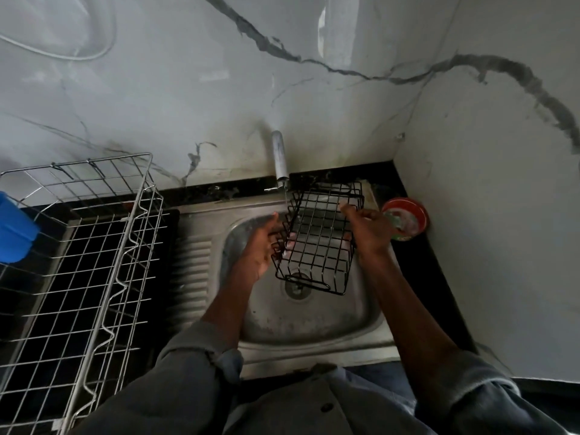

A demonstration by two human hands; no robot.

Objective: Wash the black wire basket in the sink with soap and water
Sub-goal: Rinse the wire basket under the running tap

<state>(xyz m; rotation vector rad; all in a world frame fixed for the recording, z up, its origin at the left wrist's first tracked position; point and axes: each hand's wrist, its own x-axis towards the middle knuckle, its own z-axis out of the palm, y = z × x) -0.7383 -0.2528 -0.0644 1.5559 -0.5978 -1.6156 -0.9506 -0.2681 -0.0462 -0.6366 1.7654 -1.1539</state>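
Note:
The black wire basket (320, 237) is held tilted over the steel sink (301, 324), just under the tap (279, 157), from which a thin stream of water runs onto its left rim. My left hand (260, 246) grips the basket's left side, fingers curled through the wires. My right hand (367, 229) grips its right edge, thumb on top. The drain (296, 288) shows below the basket's lower end.
A large silver wire dish rack (88, 262) stands on the black counter to the left, with a blue container (14, 229) at its far side. A red round tub (406, 218) with soap sits at the sink's right corner. Marble walls close the back and right.

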